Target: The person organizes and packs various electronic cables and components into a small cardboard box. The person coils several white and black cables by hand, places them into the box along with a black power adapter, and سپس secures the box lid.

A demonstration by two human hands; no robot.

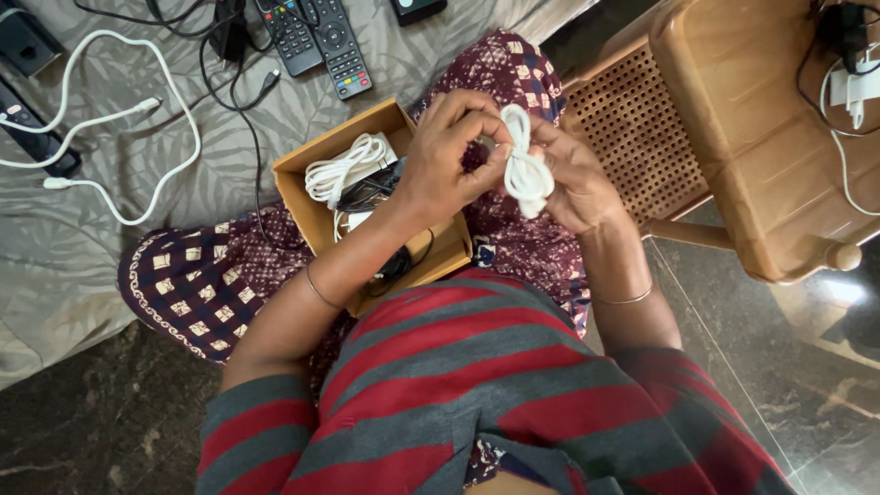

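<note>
Gripping white cable bundle | left hand and right hand both closed on it | long axis upright

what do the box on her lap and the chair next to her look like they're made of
The open box looks like plain brown cardboard: matte, with thin folded walls. The chair looks like moulded tan plastic, smooth with a slight sheen, its perforated panel imitating woven cane; painted wood cannot be ruled out.
</note>
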